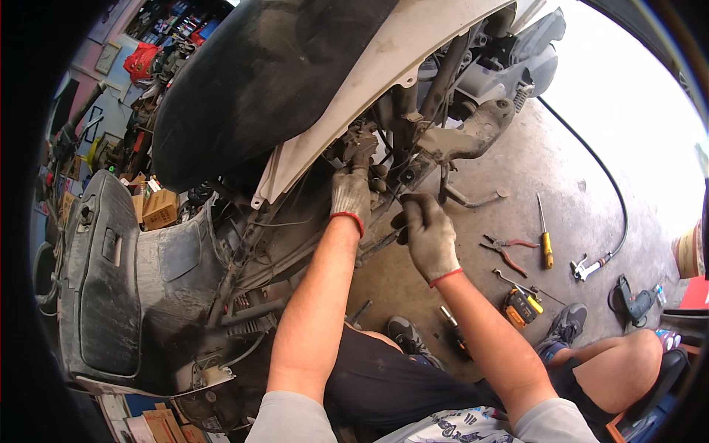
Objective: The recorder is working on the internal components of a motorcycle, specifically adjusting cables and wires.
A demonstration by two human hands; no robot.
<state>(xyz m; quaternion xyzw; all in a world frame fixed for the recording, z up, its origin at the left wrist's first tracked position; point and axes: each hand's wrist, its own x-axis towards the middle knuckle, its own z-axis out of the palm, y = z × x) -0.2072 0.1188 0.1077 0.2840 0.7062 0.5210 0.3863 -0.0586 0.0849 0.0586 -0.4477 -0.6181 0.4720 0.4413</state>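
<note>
Where the pale side panel [377, 70] of a dusty scooter [177, 284] slants down below its black seat [251, 88], a grimy metal part [360, 144] is seen set among the exposed frame tubes, and it is reached from below by the left hand [351, 193]. That hand is covered by a pale knit glove with a red cuff; its fingers are pointed upward and bent at the lower end of the part, but whether it is gripped or only touched cannot be told. The right hand [432, 240], gloved likewise with the fingers darkened, is held lower and to the right, close beside the frame; its fingers are partly curled, and whether anything is held by them cannot be made out. Above it, a heavy, dirt-coated arm [473, 139] is seen jutting from the frame. On the concrete floor [532, 170] to the right, red-handled pliers [500, 244] are laid with handles spread, beside a yellow-handled screwdriver [547, 251]; nearer the knees, a wrench [517, 283] is found next to a black-and-yellow block [521, 308]. Farther right, a black hose [614, 184] is joined to a metal nozzle [588, 267], with a dark pistol-shaped tool [634, 303] placed below.
</note>
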